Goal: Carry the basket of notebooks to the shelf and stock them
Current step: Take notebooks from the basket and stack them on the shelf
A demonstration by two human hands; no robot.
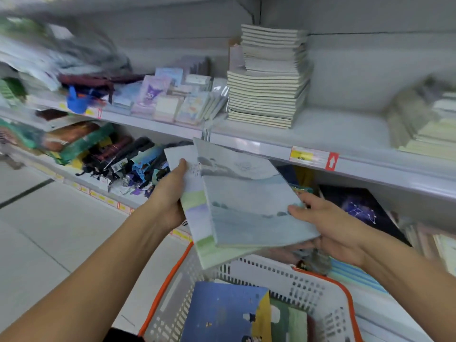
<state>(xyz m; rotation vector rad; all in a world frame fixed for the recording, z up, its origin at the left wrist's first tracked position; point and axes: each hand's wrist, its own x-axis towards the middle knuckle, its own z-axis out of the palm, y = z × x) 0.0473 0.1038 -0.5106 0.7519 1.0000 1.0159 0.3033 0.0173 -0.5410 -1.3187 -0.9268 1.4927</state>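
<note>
- The white basket [291,287] with orange rim holds a blue-covered notebook [222,314].
- Above it, the left hand [170,196] grips a green-and-lilac notebook [197,218], thumb on the cover.
- The right hand [330,225] pinches the pale blue notebook [249,198] at its edge, below the shelf [271,144].

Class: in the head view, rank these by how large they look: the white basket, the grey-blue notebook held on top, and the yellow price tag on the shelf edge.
1. white basket, though nearest the camera
2. grey-blue notebook
3. yellow price tag
</note>
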